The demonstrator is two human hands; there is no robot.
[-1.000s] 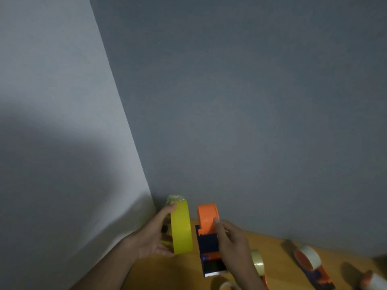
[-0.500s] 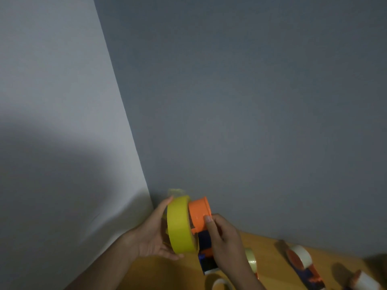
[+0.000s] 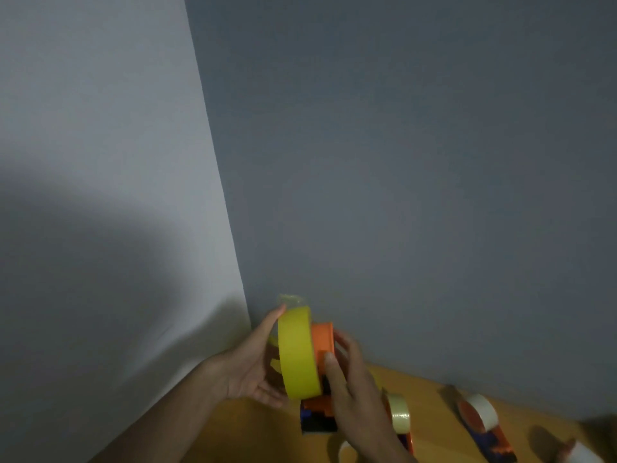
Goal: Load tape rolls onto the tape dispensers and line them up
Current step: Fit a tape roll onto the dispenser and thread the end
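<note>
Above the counter's (image 3: 253, 429) far left corner, the left hand (image 3: 248, 369) gripped the yellow tape roll (image 3: 297, 352) against the orange hub of the dispenser (image 3: 322, 342), which the right hand (image 3: 350, 382) clasped steady, seemingly for seating.

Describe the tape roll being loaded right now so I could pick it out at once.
Find the room corner where the pale wall meets the grey wall; just below it the left hand grips the yellow tape roll against an orange dispenser. It is the only bright yellow roll; the others are pale.
</note>
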